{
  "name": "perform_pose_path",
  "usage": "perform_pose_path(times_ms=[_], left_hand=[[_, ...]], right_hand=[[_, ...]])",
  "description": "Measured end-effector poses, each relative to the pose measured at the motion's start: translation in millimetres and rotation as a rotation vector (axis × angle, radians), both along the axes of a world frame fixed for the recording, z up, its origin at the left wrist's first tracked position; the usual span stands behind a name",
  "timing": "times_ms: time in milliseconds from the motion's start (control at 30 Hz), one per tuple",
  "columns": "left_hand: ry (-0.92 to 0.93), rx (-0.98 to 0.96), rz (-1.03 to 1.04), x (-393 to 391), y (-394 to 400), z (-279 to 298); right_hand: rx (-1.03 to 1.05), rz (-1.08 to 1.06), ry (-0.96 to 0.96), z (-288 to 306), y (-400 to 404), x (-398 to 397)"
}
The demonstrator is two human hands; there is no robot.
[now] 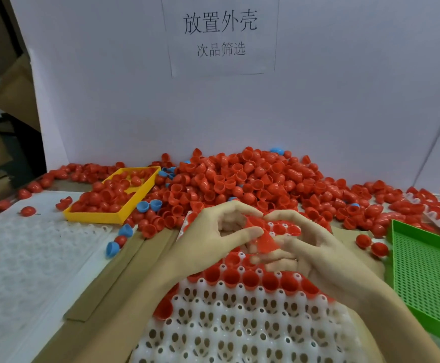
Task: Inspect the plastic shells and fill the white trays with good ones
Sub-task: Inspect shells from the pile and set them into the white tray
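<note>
White tray (229, 323) sits nearest me, its near pockets vacant; red shells fill the rows further up, under my wrists. Both hands are raised above the filled rows. My left hand (221, 229) curls thumb and fingers around a red shell (253, 223); my right hand (310, 247) pinches a second red shell (266, 243), open mouth tilted toward me. The two shells look touching or nested; blurred, so I cannot tell which.

Judgement: inspection step. To do it well, separate the pair, turn each rim to the light, check for cracks or flash, then seat mouth-up in the next free pocket.

Supply pile (245, 179) lies beyond the tray; yellow tray (124, 210) far left, green mesh tray (428, 268) right.
</note>
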State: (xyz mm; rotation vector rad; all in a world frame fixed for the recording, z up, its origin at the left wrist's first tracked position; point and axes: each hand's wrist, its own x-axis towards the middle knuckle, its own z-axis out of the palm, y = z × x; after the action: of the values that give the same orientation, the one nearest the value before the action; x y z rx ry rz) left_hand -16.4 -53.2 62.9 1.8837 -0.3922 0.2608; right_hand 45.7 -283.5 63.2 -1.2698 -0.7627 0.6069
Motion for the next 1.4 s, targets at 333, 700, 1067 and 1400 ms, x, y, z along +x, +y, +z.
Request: perform_pose_path(times_ms=[333, 700, 1067, 1400], left_hand=[[0.116, 0.010, 0.014, 7.8, 37.7, -3.6], [0.062, -0.249, 0.522, 18.9, 74.6, -14.7], [0.020, -0.209, 0.471, 14.8, 63.3, -3.4], [-0.032, -0.212, 0.445, 16.2, 55.1, -3.7]], right_hand=[[-0.457, -0.299, -0.696, 9.6, 43.6, -24.0], [-0.923, -0.020, -0.913, 1.3, 122.3, -83.3], [-0.774, -0.092, -0.675, 16.7, 92.7, -58.7], [-1.031, -0.797, -0.709, -6.6, -32.1, 107.3]])
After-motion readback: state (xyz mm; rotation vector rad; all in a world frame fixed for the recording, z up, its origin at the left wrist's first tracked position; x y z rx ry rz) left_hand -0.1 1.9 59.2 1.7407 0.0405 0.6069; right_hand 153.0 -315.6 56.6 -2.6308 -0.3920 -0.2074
